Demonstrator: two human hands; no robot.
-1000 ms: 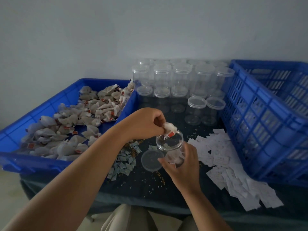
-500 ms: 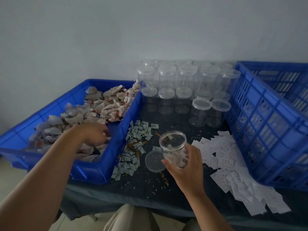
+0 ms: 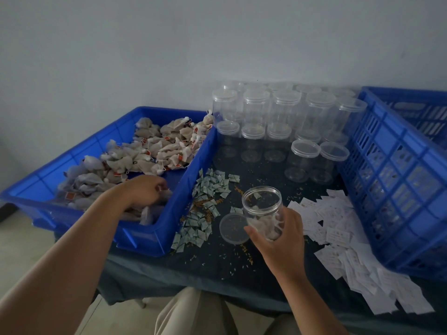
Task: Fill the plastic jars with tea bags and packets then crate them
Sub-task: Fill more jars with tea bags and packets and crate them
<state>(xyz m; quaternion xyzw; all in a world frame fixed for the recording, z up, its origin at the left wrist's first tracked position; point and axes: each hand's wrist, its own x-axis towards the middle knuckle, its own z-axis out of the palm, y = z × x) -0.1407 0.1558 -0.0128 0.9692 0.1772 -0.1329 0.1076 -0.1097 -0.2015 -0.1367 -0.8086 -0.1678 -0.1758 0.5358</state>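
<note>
My right hand [image 3: 281, 238] grips an open clear plastic jar [image 3: 262, 206], which is tilted over the dark table and has a few tea bags in its bottom. Its round lid [image 3: 233, 228] lies flat just left of it. My left hand [image 3: 147, 191] reaches into the blue tray [image 3: 154, 234] on the left. Its fingers curl down onto the tea bags [image 3: 154, 151] piled there, and the fingertips are hidden among them. Small greenish packets [image 3: 205, 201] lie scattered between the tray and the jar.
Several lidded empty jars [image 3: 285, 122] stand at the back of the table. A tall blue slatted crate [image 3: 396, 180] fills the right side. White paper slips [image 3: 343, 240] spread in front of it. Loose grains litter the dark tablecloth [image 3: 217, 267].
My left hand dropped a tea bag into the jar, then swung left into the tray and now sits on the tea bags. My right hand kept hold of the jar.
</note>
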